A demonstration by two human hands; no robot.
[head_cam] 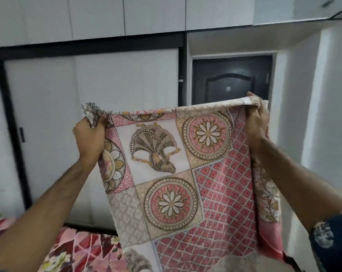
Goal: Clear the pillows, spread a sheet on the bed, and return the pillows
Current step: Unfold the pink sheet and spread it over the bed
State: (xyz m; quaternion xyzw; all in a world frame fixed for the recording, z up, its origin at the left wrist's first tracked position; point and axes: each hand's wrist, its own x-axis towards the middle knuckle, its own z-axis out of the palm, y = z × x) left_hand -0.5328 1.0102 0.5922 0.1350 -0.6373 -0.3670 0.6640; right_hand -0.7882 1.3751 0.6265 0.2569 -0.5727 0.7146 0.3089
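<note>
Left hand (90,134) fisted on one top corner of sheet (176,173), right hand (256,122) clamped on the other, slightly higher. Top edge stretched level between them, cloth hanging straight down in front. Bed (78,250) low and to the left, nearer the left arm; likely next: cast forward and down over it.

White sliding wardrobe (91,114) with black frame beyond the fingers, upper cabinets (127,14) above them, dark panelled door (231,81) behind the right-side fingers, white wall (323,95) further right
</note>
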